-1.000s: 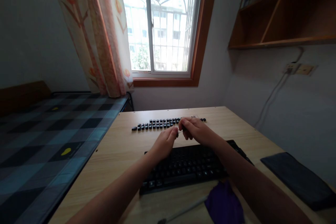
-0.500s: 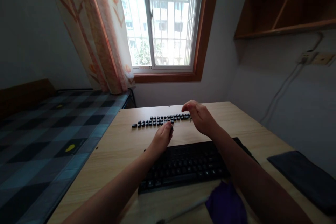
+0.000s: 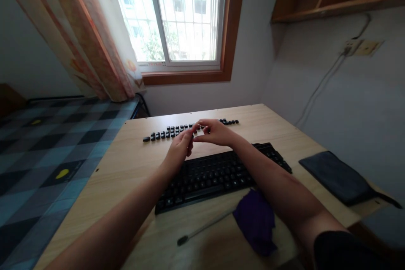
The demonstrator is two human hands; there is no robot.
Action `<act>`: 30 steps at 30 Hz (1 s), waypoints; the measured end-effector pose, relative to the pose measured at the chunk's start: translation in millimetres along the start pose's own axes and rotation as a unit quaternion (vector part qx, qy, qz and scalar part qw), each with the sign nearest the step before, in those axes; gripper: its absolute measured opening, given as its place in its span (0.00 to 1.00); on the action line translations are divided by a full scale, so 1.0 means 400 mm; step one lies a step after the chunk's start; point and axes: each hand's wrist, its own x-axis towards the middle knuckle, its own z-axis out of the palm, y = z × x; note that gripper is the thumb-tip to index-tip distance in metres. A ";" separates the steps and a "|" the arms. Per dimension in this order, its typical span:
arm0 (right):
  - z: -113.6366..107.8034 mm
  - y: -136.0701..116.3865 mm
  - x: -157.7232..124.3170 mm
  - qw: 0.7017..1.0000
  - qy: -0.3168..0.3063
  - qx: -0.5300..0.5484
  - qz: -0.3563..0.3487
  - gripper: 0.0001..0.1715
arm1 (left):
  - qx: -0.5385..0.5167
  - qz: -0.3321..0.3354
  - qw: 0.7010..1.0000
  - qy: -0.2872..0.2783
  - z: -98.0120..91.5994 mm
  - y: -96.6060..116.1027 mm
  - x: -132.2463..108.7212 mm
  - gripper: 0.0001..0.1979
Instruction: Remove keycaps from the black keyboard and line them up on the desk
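Observation:
My left hand is closed above the far left part of the black keyboard, its fingers pinched round something small and dark that I cannot make out. Against its fingertips, my right hand bends with thumb and forefinger curved towards the same spot; whether it grips anything is hidden. Behind both hands, small black keycaps stand in rows on the wooden table, partly covered by the fingers. Nearer me lie a purple cloth and a thin brush with a dark tip.
A dark pouch lies at the table's right side. Left of the table is a bed with a checked cover. A window with a curtain is behind, and a wooden shelf hangs at upper right.
My right hand has come left and down from the right end of the keycap rows to meet my left hand. The whole view has shifted, showing more of the brush and cloth.

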 end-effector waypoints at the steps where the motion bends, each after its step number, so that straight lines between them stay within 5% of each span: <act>1: 0.001 0.001 0.000 1.000 0.003 0.001 -0.002 0.13 | 0.003 -0.004 1.000 -0.002 0.002 -0.002 -0.001 0.21; 11: -0.015 0.048 0.010 0.999 0.020 -0.020 0.033 0.10 | 0.134 0.003 0.991 0.003 -0.007 -0.044 0.015 0.30; 15: -0.049 0.127 0.003 0.990 0.068 -0.091 0.079 0.08 | 0.382 0.081 0.920 -0.038 -0.003 -0.059 0.001 0.22; 20: -0.058 0.214 -0.035 0.953 0.030 -0.256 0.162 0.05 | 0.554 0.119 0.814 -0.124 0.026 -0.078 -0.031 0.16; 30: -0.043 0.232 -0.060 0.931 0.050 -0.306 0.195 0.08 | 0.579 0.117 0.792 -0.153 0.025 -0.070 -0.041 0.17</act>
